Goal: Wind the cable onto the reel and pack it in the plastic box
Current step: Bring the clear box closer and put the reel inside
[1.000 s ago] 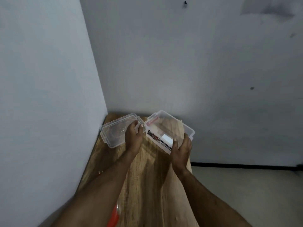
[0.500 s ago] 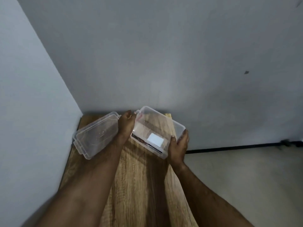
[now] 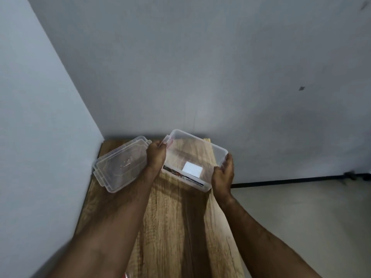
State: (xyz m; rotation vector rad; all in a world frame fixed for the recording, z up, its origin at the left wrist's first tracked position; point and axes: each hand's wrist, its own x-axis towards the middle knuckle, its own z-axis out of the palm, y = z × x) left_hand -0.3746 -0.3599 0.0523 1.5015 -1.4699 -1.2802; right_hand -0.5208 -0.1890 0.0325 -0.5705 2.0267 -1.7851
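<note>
A clear plastic box [image 3: 218, 152] without its lid sits at the far end of the wooden table [image 3: 176, 227], with a white label inside and a printed strip on its near wall. My left hand [image 3: 156, 157] grips the box's left end by its clip. My right hand [image 3: 223, 173] holds its right near corner. The box's clear lid [image 3: 120, 163] lies flat to the left, partly under my left wrist. No cable or reel shows in the view.
Grey walls close the table in on the left and at the back. The table's right edge drops to a pale floor [image 3: 301, 217] with a black cable or strip [image 3: 291, 179] along the wall's foot. A red sliver [image 3: 126, 274] peeks at the bottom edge.
The view has tilted and shifted, so the box and lid sit slightly right and lower in frame. Both hands keep their hold on the box; the lid has not moved.
</note>
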